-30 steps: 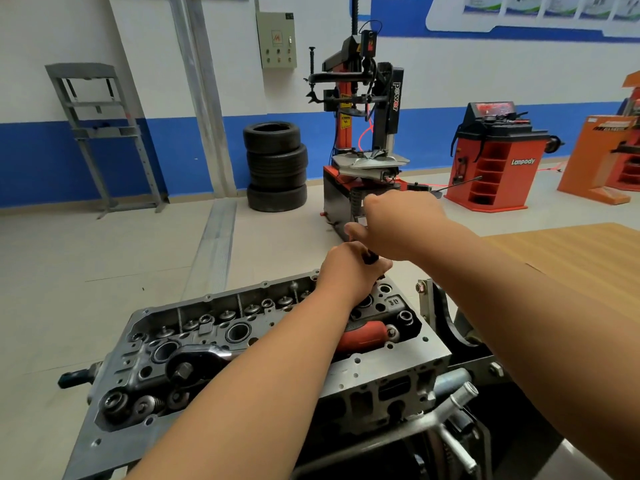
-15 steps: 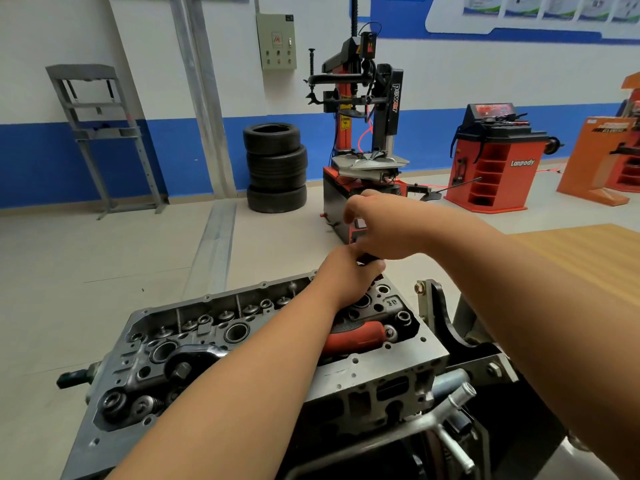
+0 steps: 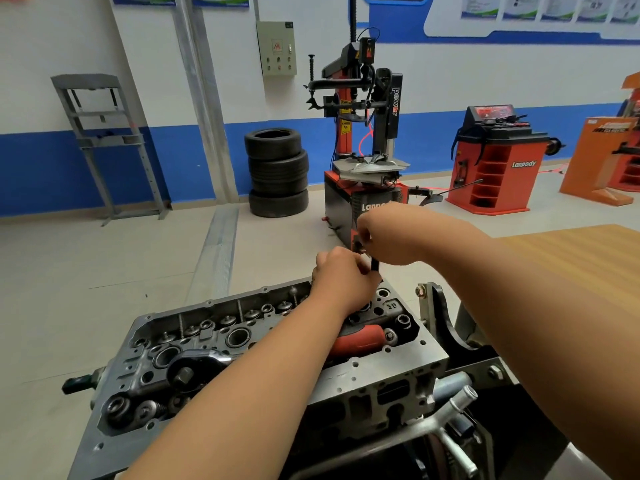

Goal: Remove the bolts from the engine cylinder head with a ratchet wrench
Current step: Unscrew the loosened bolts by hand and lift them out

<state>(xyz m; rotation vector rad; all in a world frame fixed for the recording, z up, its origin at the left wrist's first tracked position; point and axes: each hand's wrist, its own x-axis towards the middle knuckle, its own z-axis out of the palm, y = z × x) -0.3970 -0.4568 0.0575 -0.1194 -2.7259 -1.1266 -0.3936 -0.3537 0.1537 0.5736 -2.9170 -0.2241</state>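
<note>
The grey engine cylinder head (image 3: 388,372) sits on a stand below me. A ratchet wrench (image 3: 367,336) with a red handle lies loose across its top, its chrome head at the left. At the head's far edge both hands meet on a long dark bolt (image 3: 375,265) that stands upright above its hole. My right hand (image 3: 391,237) pinches the bolt's upper end. My left hand (image 3: 341,277) curls its fingers round the shaft lower down and hides the bolt's lower part.
A wooden table (image 3: 575,258) lies at the right. The stand's bracket (image 3: 436,317) and metal pipes (image 3: 457,403) are by the head's right end. Farther back stand a tyre changer (image 3: 367,140), stacked tyres (image 3: 277,171) and a red wheel balancer (image 3: 495,161).
My right hand has risen and drawn the bolt up out of the head. My left hand has stayed at the far edge, shifting slightly upward along the shaft.
</note>
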